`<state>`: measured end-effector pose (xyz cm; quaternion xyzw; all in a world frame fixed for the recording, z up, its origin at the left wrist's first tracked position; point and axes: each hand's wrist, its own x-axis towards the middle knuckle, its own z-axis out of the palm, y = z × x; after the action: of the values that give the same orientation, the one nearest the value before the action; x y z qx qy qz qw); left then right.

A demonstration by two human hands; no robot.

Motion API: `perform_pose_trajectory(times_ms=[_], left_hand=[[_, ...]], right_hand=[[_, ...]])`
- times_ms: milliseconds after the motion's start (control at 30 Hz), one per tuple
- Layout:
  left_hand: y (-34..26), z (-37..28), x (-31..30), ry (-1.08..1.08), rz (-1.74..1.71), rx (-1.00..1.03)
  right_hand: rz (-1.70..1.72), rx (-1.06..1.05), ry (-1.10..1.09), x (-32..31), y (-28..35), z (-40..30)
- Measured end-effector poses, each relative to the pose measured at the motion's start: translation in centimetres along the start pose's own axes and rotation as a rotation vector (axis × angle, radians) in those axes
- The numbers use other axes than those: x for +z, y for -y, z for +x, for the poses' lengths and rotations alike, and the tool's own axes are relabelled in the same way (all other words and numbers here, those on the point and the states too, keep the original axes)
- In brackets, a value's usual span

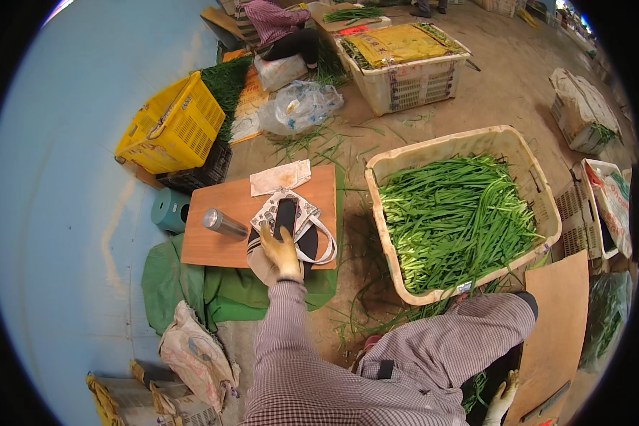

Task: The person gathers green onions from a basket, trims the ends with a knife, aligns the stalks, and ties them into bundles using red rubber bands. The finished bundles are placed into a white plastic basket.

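Observation:
My left hand (281, 254), in a yellowish glove, reaches over a small wooden table (207, 205). Its thumb and fingers are spread at the lower end of a black phone (286, 213), which lies on a patterned cloth bag (265, 209). Partly under the hand is a beige and dark cap (261, 264). A steel flask (225, 223) stands to the left of it. Gloved as well, my right hand (503, 396) is low at the right, fingers extended beside the edge of a wooden board (551, 330); part of that hand is cut off by the frame.
A cream plastic crate (375, 213) of green garlic chives (458, 213) stands right of the table. Behind are a yellow crate (191, 125), plastic bags (298, 106) and a covered crate (420, 88). A seated person (277, 24) works farther back. A blue wall (69, 186) runs along the left.

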<state>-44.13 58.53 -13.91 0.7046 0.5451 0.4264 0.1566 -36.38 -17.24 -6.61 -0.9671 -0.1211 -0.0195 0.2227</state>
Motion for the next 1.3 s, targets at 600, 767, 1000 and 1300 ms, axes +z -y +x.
perform_pose_trajectory(times_ms=[600, 767, 1000, 1300], left_hand=[[-25.3, -25.0, -5.3, 0.763, -0.804, 0.451], [-33.2, -28.5, -7.9, 0.954, -0.916, 0.686], [-38.4, -39.5, -11.1, 1.692, -1.032, 0.483], [-39.4, -52.9, -10.2, 2.156, -0.883, 0.757]], right_hand=[[0.074, 0.493, -0.437, 5.0, -26.5, -6.5], [0.324, 0.119, 0.096, -0.7, -4.5, -4.1], [0.255, 0.582, -1.0, -13.5, -14.7, -6.9], [0.195, 1.369, -0.619, -14.7, -25.5, -22.7]])
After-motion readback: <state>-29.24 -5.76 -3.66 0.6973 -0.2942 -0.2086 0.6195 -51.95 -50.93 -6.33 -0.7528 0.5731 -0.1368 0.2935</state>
